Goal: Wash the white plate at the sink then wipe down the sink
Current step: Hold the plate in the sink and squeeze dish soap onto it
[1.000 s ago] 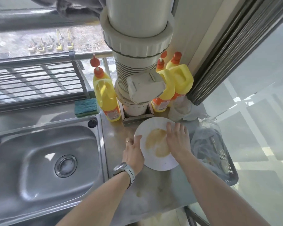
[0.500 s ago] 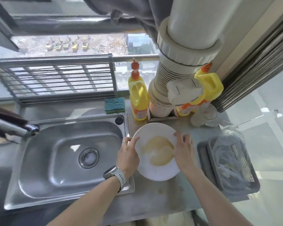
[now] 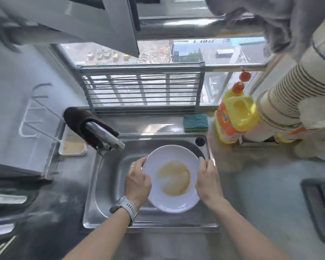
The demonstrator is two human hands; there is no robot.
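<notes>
Plate [image 3: 172, 177], white with a yellowish smear, is held over the sink [image 3: 105, 184] basin, left hand [image 3: 138, 182] and right hand [image 3: 206, 180] gripping opposite rims. Washing seems not yet begun; next comes water from the tap [image 3: 105, 136] behind-left.

I hold the plate [image 3: 172, 177] over the sink [image 3: 105, 184], my left hand [image 3: 138, 182] on its left edge and my right hand [image 3: 207, 180] on its right edge. The faucet [image 3: 105, 136] reaches in from the sink's back left corner, with a cloth [image 3: 79, 121] draped over it. Behind the sink, on the ledge, lies a sponge [image 3: 195, 123]; right of the sponge stands a detergent bottle [image 3: 235, 117], just beside a ribbed pipe [image 3: 289, 98]. A rack [image 3: 143, 89] stands behind the ledge
</notes>
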